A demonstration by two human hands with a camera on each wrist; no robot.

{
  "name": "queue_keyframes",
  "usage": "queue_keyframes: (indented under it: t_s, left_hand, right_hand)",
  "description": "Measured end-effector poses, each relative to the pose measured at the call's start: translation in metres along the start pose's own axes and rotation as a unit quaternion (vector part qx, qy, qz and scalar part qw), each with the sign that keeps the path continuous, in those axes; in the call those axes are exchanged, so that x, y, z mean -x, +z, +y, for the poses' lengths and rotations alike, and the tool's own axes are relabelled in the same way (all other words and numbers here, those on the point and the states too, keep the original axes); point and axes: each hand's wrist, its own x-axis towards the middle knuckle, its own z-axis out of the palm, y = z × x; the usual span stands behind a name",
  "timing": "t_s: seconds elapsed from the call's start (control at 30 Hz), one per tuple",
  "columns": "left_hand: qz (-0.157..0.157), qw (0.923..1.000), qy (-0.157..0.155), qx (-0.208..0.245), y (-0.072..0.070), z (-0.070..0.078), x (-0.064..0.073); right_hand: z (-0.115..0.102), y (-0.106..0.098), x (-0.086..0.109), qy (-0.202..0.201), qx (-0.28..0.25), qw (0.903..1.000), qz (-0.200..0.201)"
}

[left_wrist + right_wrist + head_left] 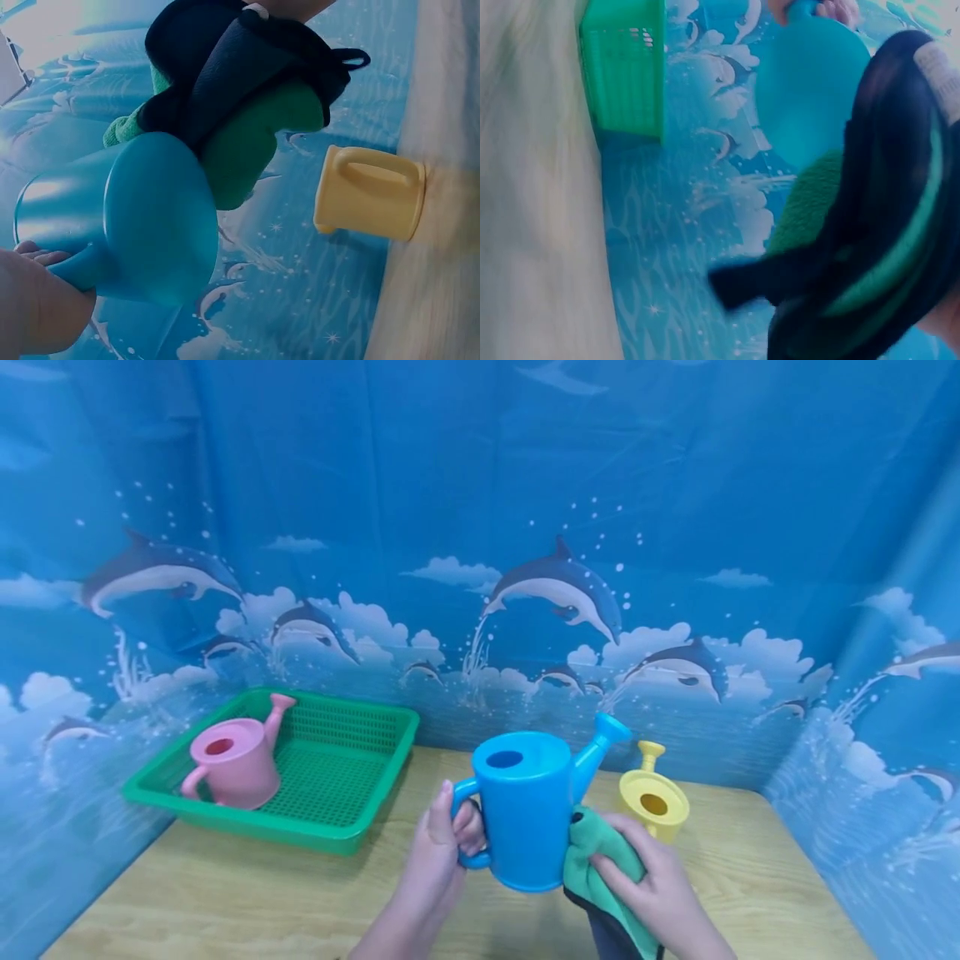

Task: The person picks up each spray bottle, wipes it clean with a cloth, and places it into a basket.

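A blue watering can (525,814) is held up above the table, upright, its spout to the right. My left hand (442,843) grips it by the handle, fingers curled through the loop. In my right hand (656,881) is a green cloth (600,856) with a dark backing, pinched between thumb and fingers and touching the can's right side below the spout. From the left wrist view, the cloth (247,150) hangs in folds beside the can (161,217). The right wrist view shows the can's base (810,90) partly behind the cloth.
A green basket (375,802) stands at the left of the wooden table (300,893), with a pink watering can (240,772) inside it. Behind my right hand stands a yellow watering can (652,797). A blue dolphin-print curtain (450,485) encloses the back and sides.
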Motion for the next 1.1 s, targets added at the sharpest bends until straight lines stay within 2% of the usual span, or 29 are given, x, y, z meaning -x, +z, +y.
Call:
queue_keyframes:
  t_s: [0.1, 0.17, 0.3, 0.43, 0.57, 0.7, 0.8, 0.9, 0.97, 1.1]
  left_hand:
    - [0.020, 0.9997, -0.010, 0.012, -0.001, 0.000, -0.002]
    - [0.019, 0.9996, -0.012, 0.015, -0.003, 0.001, -0.003]
    - [-0.020, 0.9997, -0.007, 0.010, -0.008, 0.001, -0.006]
    - [-0.063, 0.9979, -0.009, 0.012, -0.009, -0.001, -0.008]
    - [-0.084, 0.9963, -0.009, 0.018, -0.005, -0.005, -0.007]
    - [-0.102, 0.9946, -0.011, 0.018, 0.000, -0.009, -0.004]
    - [-0.113, 0.9933, -0.019, 0.015, 0.004, -0.011, -0.001]
    - [-0.124, 0.9915, -0.035, 0.016, 0.008, -0.012, 0.003]
    - [-0.132, 0.9901, -0.044, 0.017, 0.010, -0.012, 0.004]
    - [-0.140, 0.9885, -0.053, 0.024, 0.012, -0.013, 0.006]
  right_hand:
    - [0.003, -0.006, -0.001, -0.041, -0.006, 0.9985, -0.035]
    - [0.005, -0.007, -0.001, -0.052, -0.016, 0.9968, -0.058]
    - [0.006, -0.009, -0.001, -0.045, -0.012, 0.9967, -0.066]
    - [0.003, -0.011, -0.001, -0.012, 0.013, 0.9992, -0.036]
    - [0.000, -0.011, 0.000, 0.012, 0.025, 0.9995, 0.012]
    - [0.000, -0.008, -0.001, 0.037, 0.048, 0.9943, 0.087]
    - [0.000, -0.006, -0.002, 0.095, 0.055, 0.9810, 0.160]
    - [-0.001, -0.008, -0.002, 0.139, 0.052, 0.9612, 0.233]
    - [0.000, -0.010, -0.002, 0.138, 0.048, 0.9524, 0.267]
    - [0.000, -0.015, -0.002, 0.108, 0.049, 0.9465, 0.300]
